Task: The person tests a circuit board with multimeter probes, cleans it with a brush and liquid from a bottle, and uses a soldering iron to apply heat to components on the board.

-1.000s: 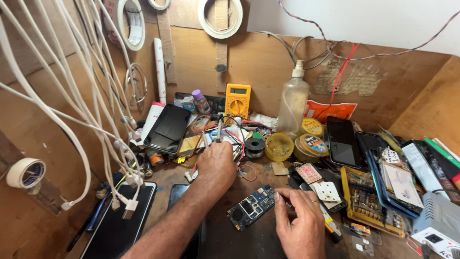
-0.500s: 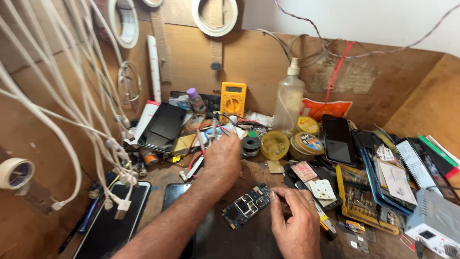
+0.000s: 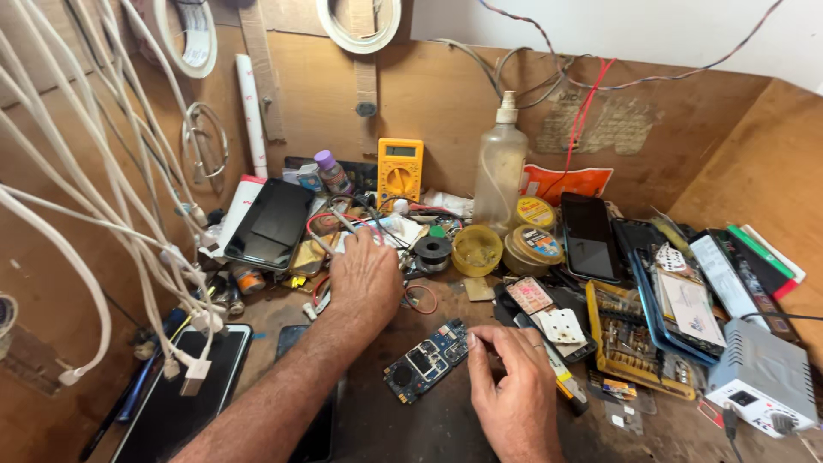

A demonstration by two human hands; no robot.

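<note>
- A small electronics repair workshop, with a cramped wooden bench boxed in by plywood walls.
- A yellow multimeter leans against the back wall, solder spool and flux tins just before it.
- A bare circuit board lies near the front edge.
- Phones and white cables crowd the left side.

Far in the middle, yellow meter with 1 small grey screen. Left of it, dark phone screen leaning. Right, 1 more black phone screen, plus orange packet behind.
</note>
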